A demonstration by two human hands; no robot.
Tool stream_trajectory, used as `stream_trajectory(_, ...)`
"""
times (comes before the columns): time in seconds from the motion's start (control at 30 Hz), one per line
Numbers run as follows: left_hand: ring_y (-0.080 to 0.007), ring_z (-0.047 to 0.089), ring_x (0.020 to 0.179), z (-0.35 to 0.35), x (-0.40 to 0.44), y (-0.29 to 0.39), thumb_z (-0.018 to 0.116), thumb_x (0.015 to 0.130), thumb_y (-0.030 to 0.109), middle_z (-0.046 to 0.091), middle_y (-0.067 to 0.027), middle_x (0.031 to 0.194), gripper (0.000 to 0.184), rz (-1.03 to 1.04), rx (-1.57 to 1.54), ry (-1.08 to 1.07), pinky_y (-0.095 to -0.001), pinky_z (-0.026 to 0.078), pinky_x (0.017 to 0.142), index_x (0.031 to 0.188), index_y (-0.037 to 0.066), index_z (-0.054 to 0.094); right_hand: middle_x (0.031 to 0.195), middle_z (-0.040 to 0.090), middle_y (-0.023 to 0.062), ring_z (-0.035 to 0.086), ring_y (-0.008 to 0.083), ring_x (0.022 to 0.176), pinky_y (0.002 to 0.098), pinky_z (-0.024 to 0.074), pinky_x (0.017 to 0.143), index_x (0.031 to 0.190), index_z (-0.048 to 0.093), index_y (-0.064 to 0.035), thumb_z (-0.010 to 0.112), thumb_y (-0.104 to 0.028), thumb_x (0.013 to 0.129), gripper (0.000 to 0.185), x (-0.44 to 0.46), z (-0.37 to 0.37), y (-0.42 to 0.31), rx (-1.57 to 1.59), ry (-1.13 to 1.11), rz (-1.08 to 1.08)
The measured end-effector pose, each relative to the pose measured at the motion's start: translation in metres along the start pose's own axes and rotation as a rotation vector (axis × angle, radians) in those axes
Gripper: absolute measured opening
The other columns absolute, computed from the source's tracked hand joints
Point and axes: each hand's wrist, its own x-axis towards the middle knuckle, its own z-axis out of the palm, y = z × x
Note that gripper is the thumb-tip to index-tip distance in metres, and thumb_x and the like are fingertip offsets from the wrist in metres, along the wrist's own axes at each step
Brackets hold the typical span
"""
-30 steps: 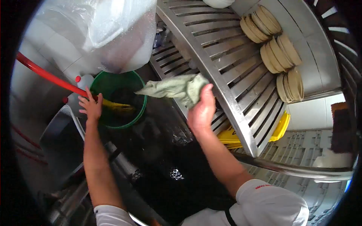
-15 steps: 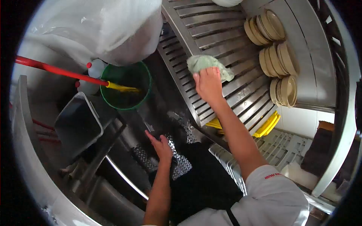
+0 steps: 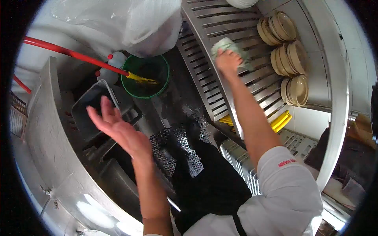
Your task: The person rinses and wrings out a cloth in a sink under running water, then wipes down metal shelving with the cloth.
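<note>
My right hand (image 3: 228, 62) presses a pale green cloth (image 3: 225, 44) onto the slatted metal rack (image 3: 208, 21), fingers curled over it. Part of the cloth bunches out to the right of the hand. Beside it, beige bowls stand on edge in stacks: an upper stack (image 3: 284, 25), a middle stack (image 3: 296, 57) and a lower stack (image 3: 298, 90). My left hand (image 3: 122, 128) is raised in the air with its fingers spread, holding nothing. It overlaps the view of a dark grey bin (image 3: 84, 108).
A green bucket (image 3: 167, 80) stands on the floor, with a red-handled broom (image 3: 78, 58) in it. A clear plastic bag (image 3: 153, 27) hangs above. Metal counter edges flank both sides. Yellow items (image 3: 281, 121) and a grey plastic rack (image 3: 301, 143) sit below the slats.
My left hand has risen and moved left, its fingers spreading wider. On the rack, my right hand has shifted upward with the cloth. The view has tilted slightly.
</note>
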Motion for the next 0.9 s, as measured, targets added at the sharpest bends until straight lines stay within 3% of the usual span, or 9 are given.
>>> stream_trajectory(0.13,-0.0333,0.035,0.138,-0.01,0.064,0.041,0.037,0.103,0.044,0.039,-0.0218,0.147,0.066,0.302,0.154,-0.007,-0.0512,0.021,0.114,0.152,0.008,0.013,0.12,0.054,0.0332,0.04,0.0509,0.123,0.0658,0.0156,0.108,0.116,0.058,0.0079,0.046,-0.044,0.095,0.057,-0.053,0.005,-0.034,0.077,0.169,-0.14)
stream_trajectory(0.23,-0.0369,0.032,0.139,-0.022,0.12,0.055,0.037,0.1,0.056,0.035,-0.0241,0.148,0.074,0.366,0.342,-0.009,-0.0573,0.017,0.114,0.152,0.007,0.019,0.117,0.055,0.0336,0.041,0.0515,0.122,0.0664,0.0144,0.108,0.114,0.057,0.0086,0.049,-0.043,0.095,0.056,-0.066,0.009,-0.035,0.137,0.292,-0.219)
stream_trajectory(0.33,-0.0445,0.027,0.14,-0.05,0.17,0.057,0.035,0.095,0.065,0.032,-0.0253,0.151,0.077,0.309,1.145,-0.011,-0.0673,0.011,0.11,0.154,0.017,0.022,0.119,0.052,0.0369,0.037,0.0547,0.125,0.0672,0.0112,0.109,0.115,0.055,0.0084,0.05,-0.043,0.094,0.056,-0.061,-0.008,-0.032,0.227,0.188,-0.246)
stream_trajectory(0.43,-0.0506,0.02,0.141,-0.089,0.216,0.028,0.03,0.09,0.076,0.029,-0.0249,0.153,0.082,0.135,1.471,-0.039,-0.0736,0.006,0.106,0.155,0.027,0.019,0.127,0.046,0.0403,0.026,0.0593,0.132,0.0673,0.0062,0.109,0.118,0.052,0.0054,0.046,-0.044,0.096,0.055,-0.05,-0.001,-0.042,0.119,0.151,-0.114)
stream_trajectory(0.57,-0.0502,0.018,0.142,-0.114,0.226,0.019,0.027,0.087,0.08,0.028,-0.0269,0.153,0.086,-0.12,1.591,-0.248,-0.0751,0.005,0.105,0.155,0.029,0.015,0.134,0.036,0.0463,0.016,0.0658,0.133,0.0696,-0.0006,0.109,0.129,0.044,0.0116,0.044,-0.045,0.097,0.065,-0.045,0.005,-0.058,0.204,0.185,0.012)
stream_trajectory(0.73,-0.0466,0.02,0.143,-0.121,0.226,0.007,0.029,0.086,0.08,0.028,-0.0286,0.152,0.087,-0.001,1.713,-0.268,-0.0751,0.006,0.105,0.156,0.03,0.014,0.137,0.03,0.0491,0.01,0.0657,0.135,0.0689,-0.0042,0.109,0.133,0.037,0.0125,0.038,-0.048,0.098,0.07,-0.02,-0.013,-0.07,0.317,-0.057,0.198)
stream_trajectory(0.87,-0.0435,0.019,0.144,-0.122,0.236,-0.005,0.032,0.086,0.08,0.026,-0.0292,0.152,0.087,0.112,1.681,-0.217,-0.0734,0.006,0.106,0.156,0.03,0.014,0.134,0.035,0.0482,0.013,0.0626,0.136,0.0677,-0.0028,0.109,0.135,0.032,0.0105,0.033,-0.049,0.098,0.07,-0.004,-0.026,-0.068,0.363,-0.04,0.271)
stream_trajectory(0.9,-0.0433,0.017,0.145,-0.123,0.237,-0.007,0.033,0.086,0.079,0.026,-0.0295,0.152,0.088,0.121,1.635,-0.218,-0.0728,0.006,0.107,0.156,0.03,0.013,0.134,0.037,0.0467,0.013,0.0607,0.138,0.0672,-0.004,0.11,0.135,0.032,0.006,0.03,-0.049,0.099,0.067,0.005,-0.022,-0.061,0.309,-0.026,0.269)
